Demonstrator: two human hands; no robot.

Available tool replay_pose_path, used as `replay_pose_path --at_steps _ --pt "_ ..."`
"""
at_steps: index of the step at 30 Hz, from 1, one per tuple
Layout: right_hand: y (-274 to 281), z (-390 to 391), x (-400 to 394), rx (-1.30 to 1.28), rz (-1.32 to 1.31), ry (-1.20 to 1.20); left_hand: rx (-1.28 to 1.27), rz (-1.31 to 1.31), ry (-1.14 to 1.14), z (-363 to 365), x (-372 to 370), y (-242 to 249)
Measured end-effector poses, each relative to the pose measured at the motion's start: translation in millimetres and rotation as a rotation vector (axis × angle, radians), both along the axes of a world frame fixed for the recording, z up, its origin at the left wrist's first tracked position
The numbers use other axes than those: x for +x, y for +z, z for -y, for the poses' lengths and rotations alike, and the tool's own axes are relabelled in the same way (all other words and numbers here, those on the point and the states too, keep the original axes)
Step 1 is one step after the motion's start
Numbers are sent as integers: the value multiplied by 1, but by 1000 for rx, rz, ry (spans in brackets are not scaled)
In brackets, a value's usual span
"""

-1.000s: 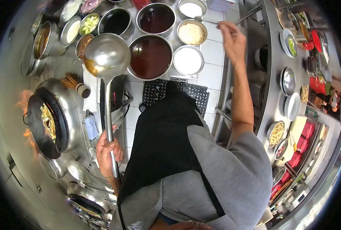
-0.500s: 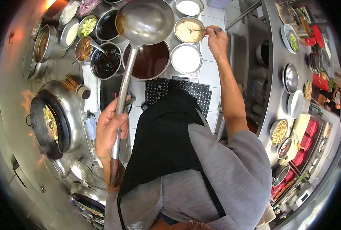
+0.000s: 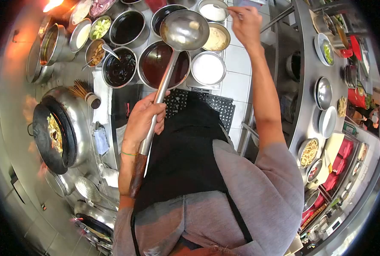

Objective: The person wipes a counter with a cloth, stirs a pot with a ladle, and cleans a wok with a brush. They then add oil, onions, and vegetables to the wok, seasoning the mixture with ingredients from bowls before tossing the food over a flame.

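Note:
My left hand (image 3: pixel 146 117) is wrapped round the metal handle of a large ladle (image 3: pixel 184 30), whose wooden grip end reaches back past my wrist. The ladle's bowl hangs over the sauce pots, with a small pale patch inside it. Beneath lies a pot of reddish-brown sauce (image 3: pixel 158 70). At the far right of the pots, my right hand (image 3: pixel 246 23) pinches a spoon (image 3: pixel 220 7) that dips into a pot of white powder (image 3: pixel 210 13). Nearer to me stand a pot of pale yellow powder (image 3: pixel 217 39), partly behind the ladle, and another pot of white powder (image 3: pixel 208 68).
A smoking wok (image 3: pixel 42 138) with food sits on the stove at left, flames around it. Dark sauce pots (image 3: pixel 128 27) and a bowl of chopped greens (image 3: pixel 100 29) line the back. A steel counter (image 3: pixel 303 85) with bowls and a noodle dish (image 3: pixel 309 152) runs along the right.
My right hand has moved from the pale yellow powder up to the white powder behind it. My left hand has carried the ladle to the right, its bowl now nearer those pots.

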State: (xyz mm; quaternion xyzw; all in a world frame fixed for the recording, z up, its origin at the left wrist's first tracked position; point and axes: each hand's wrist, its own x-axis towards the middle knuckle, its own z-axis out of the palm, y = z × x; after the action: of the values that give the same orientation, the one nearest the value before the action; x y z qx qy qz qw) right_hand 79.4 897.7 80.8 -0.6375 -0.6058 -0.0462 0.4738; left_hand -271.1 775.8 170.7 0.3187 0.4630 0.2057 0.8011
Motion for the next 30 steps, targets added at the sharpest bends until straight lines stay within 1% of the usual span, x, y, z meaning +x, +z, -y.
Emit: replay_pose_path --at_steps 1,2,4,5,7,8,9,11,13,15,16,17,19,20,21,23,24,25,27,29,30 --pt "-14 -12 3 -103 313 -63 10 -1 9 -1 2 2" --pt "-29 -24 6 -102 312 -65 11 -3 8 -1 1 2" --pt "-59 -41 9 -207 192 -75 44 -24 9 -2 -3 3" --pt "-71 -48 11 -210 188 -72 41 -28 11 -2 -4 3" --pt "-88 -60 18 -235 -189 -261 39 1 43 -4 -5 4" --pt "-97 -66 25 -286 -376 -274 38 -3 57 -5 -3 4" --pt "-102 -64 29 -286 -375 -273 38 -3 59 -6 -2 4" --pt "-112 -65 36 -208 -692 -252 51 -18 59 -10 1 3" --pt "-82 -48 33 -179 -708 -285 56 -25 57 -15 4 1" --pt "-60 -35 37 -1 -1033 -57 59 -32 52 -20 8 -4" --pt "-38 -26 36 -79 -1059 -87 57 -25 38 -24 10 -8" --pt "-20 -19 34 -80 -1057 -86 54 -18 25 -27 12 -11" --pt "13 -7 30 -43 -1006 116 50 10 15 -34 22 -13" --pt "38 -2 17 -36 -863 168 46 35 3 -37 26 -14" --pt "34 -13 16 -35 -862 173 49 36 8 -38 30 -14" --pt "22 -42 18 127 -395 -10 46 23 -14 -39 36 -13" --pt "35 -47 15 -142 -115 -130 48 40 -27 -38 35 -13" --pt "26 -59 14 -135 -115 -127 55 40 -25 -37 34 -11" --pt "-14 -100 19 -193 156 -216 69 0 -33 -31 30 -4" --pt "-48 -129 30 -214 170 -201 78 12 -32 -28 21 -2" --pt "-53 -134 32 -242 187 -190 77 4 -23 -25 18 0"
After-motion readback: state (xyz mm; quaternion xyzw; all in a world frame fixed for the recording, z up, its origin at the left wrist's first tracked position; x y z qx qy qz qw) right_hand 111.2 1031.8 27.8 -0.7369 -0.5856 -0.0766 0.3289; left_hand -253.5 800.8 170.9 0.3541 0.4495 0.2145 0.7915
